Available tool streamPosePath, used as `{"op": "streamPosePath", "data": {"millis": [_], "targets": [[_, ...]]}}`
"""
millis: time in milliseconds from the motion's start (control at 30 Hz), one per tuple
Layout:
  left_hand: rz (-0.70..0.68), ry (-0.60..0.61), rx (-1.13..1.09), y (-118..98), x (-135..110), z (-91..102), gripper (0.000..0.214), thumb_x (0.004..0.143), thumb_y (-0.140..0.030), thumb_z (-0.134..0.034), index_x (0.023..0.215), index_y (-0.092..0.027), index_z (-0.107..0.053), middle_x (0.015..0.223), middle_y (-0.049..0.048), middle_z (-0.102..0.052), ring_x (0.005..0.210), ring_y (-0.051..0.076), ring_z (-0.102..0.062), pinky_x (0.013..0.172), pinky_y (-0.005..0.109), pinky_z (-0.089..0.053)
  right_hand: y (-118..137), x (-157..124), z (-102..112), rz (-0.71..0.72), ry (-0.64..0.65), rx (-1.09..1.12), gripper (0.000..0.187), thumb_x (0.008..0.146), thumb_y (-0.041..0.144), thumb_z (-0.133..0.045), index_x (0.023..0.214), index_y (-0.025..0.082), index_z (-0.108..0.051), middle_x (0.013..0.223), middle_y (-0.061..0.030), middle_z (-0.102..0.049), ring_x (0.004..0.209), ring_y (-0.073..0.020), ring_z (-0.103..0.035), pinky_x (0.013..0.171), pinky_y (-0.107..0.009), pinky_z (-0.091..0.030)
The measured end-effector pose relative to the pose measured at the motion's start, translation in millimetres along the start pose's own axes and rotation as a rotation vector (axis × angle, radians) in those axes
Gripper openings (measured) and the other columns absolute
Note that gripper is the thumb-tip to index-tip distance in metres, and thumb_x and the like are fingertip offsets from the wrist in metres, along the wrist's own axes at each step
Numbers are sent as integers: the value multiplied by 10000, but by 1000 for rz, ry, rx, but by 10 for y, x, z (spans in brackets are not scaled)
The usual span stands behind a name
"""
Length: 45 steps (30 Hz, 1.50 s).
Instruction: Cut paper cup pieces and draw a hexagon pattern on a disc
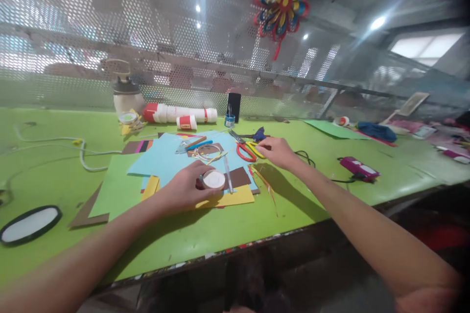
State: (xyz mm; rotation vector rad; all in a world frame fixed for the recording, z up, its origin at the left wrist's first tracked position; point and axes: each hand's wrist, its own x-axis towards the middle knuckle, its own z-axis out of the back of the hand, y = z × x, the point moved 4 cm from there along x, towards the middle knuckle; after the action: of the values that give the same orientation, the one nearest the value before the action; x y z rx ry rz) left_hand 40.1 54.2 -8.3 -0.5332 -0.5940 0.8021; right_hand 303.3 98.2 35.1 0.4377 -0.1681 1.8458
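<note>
My left hand [187,182] is closed around the side of a small white round disc [214,180], held over the stacked coloured paper. Whether it is a tape roll or a lid I cannot make out. At the right edge of the stack, my right hand [279,152] has its fingers pinched at the yellow handle [254,149] of what looks like a pair of scissors. Beside that lie red-handled scissors [245,152]. Between the hands, light blue sheets [161,154] carry a ring of pale cord [209,152], a blue pen [200,145] and a clear plastic strip [228,173].
A paper cup [186,122], a long red-and-white tube [179,113], a jug [127,98], a phone [234,106] and a small blue pot [229,120] line the back. Right of my arm lies a purple corded device [359,169]. An oval black-rimmed object [30,225] lies front left.
</note>
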Motion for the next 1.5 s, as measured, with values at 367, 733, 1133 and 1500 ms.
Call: {"op": "streamPosePath", "data": {"millis": [367, 733, 1133, 1500], "targets": [[-65, 45, 119, -160, -56, -11, 272, 826, -371, -564, 1037, -215, -638, 950, 77, -636, 908, 250, -601, 797, 356, -482, -58, 686, -363, 36, 235, -66, 259, 939, 315, -569, 1138, 153, -607, 1131, -75, -635, 947, -196, -640, 814, -394, -544], [13, 124, 218, -73, -83, -116, 641, 794, -346, -641, 1366, -160, -418, 1199, 139, -530, 1088, 290, -524, 943, 446, -450, 721, 45, -422, 469, 319, -14, 205, 864, 59, -551, 995, 167, -665, 948, -71, -653, 898, -200, -604, 752, -311, -447], [70, 51, 301, -88, -39, -107, 491, 720, -429, -706, 1090, -141, -561, 1076, 123, -566, 1017, 296, -515, 888, 461, -450, 546, -18, -373, 375, 166, 398, 151, 845, 54, -466, 886, 150, -576, 869, -88, -612, 790, -198, -541, 708, -308, -380], [20, 145, 256, -88, -54, -58, 548, 768, -389, -658, 1239, -133, -542, 1093, 122, -540, 1015, 288, -482, 888, 447, -430, 701, -206, -296, -115, 261, 1295, 175, 877, 326, -454, 755, 206, -495, 457, 71, -400, 426, -120, -441, 469, -268, -371]]}}
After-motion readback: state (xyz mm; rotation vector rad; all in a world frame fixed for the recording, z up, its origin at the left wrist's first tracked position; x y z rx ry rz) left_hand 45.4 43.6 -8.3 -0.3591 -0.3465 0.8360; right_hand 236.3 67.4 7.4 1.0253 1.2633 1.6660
